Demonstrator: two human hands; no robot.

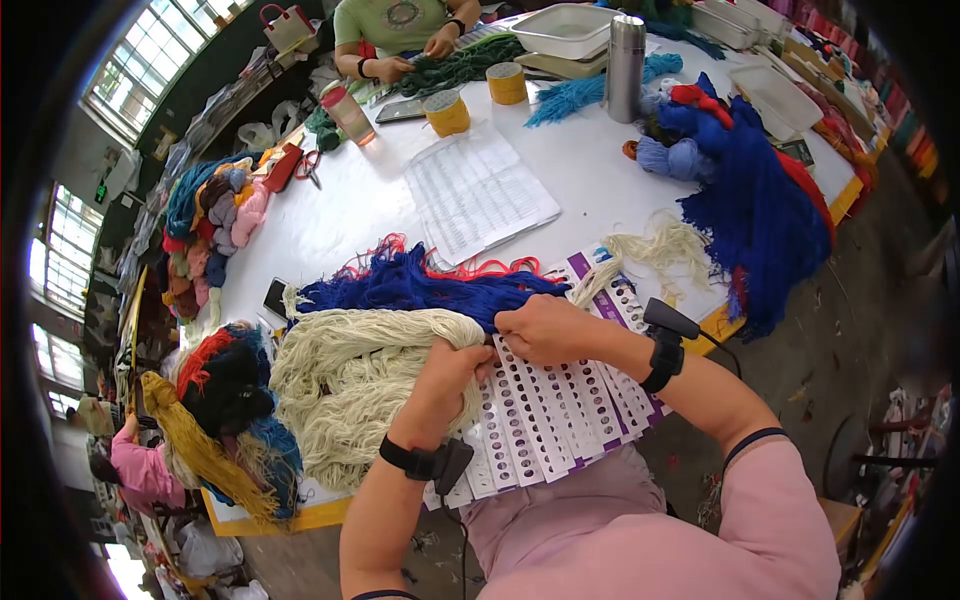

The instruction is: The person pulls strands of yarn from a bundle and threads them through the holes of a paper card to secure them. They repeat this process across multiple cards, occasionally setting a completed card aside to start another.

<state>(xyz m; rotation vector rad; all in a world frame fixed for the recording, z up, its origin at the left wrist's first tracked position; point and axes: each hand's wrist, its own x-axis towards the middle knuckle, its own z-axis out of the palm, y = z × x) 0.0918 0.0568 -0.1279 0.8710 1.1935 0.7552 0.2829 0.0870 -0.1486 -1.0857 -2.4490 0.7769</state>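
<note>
My left hand (452,378) is closed at the right end of a thick cream yarn skein (365,345), its fingers curled into the strands. Close beside it my right hand (545,328) pinches with the fingertips, but what is between them is too small to make out. Under and below both hands lie long white punched cards (545,415) with rows of holes and purple edges, overlapping like a fan at the table edge. Behind my hands stretches a dark blue yarn bundle (420,285) with red strands showing along its far side.
Printed sheets (480,190) lie mid-table. A steel flask (625,70), yellow thread cones (446,112), a pink-lidded bottle (347,113) and red-handled scissors (308,168) stand or lie farther back. Yarn heaps (755,200) flank both sides. A co-worker (400,40) handles green yarn across the table.
</note>
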